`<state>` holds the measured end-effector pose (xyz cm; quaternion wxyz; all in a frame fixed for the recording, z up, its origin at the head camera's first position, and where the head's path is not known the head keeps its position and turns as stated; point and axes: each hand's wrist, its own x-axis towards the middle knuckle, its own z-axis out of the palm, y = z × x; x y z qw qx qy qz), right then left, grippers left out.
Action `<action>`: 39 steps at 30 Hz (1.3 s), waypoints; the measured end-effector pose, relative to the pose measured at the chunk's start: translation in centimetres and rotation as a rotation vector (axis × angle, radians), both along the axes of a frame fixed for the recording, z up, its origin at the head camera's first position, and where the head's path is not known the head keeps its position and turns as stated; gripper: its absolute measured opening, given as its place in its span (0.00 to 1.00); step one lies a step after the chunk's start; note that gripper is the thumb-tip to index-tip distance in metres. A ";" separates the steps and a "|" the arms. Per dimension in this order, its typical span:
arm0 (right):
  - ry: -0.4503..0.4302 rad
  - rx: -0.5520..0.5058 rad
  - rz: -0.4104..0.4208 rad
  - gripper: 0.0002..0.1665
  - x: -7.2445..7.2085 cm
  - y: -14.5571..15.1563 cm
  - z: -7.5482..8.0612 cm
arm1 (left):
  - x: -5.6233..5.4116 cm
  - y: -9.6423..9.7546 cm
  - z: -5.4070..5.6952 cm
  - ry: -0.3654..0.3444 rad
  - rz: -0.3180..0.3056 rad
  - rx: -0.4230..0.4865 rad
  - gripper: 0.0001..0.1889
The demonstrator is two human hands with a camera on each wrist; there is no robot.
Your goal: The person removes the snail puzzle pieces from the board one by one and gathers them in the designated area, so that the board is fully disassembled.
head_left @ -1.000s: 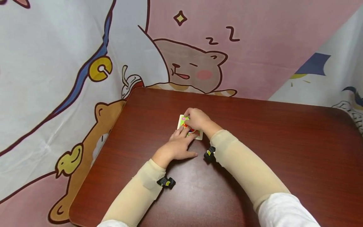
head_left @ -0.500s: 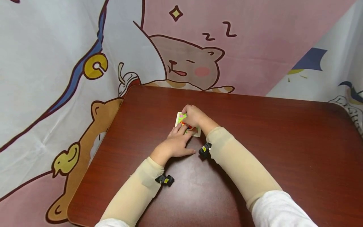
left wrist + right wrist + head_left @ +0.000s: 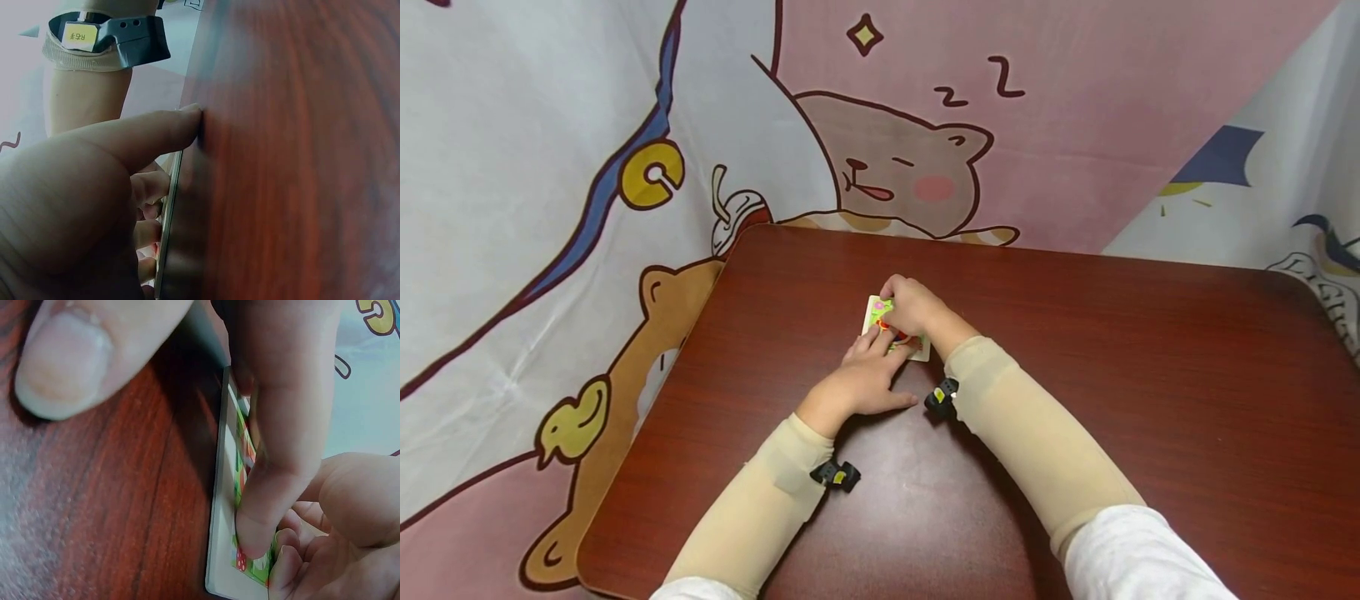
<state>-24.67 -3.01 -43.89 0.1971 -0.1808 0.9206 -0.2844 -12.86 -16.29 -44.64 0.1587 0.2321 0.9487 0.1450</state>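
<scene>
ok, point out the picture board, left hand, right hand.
Picture board (image 3: 224, 503), right wrist view: pale border.
Left hand (image 3: 867, 385), head view: back of the hand.
Right hand (image 3: 913, 307), head view: back of the hand.

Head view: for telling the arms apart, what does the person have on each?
Both sides match: close-fitting cream sleeves, white cloth higher up, and a black wrist unit with a yellow label. The left grip and right grip are gloveless.

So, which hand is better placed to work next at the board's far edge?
Probably the right hand: it bends over the far part of the board, while the left hand touches the nearer part with spread fingers.
</scene>
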 end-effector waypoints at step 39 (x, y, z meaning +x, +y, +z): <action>0.167 -0.100 -0.119 0.19 1.2 0.2 -1.1 | -0.2 0.2 -0.2 0.023 0.009 -0.006 0.43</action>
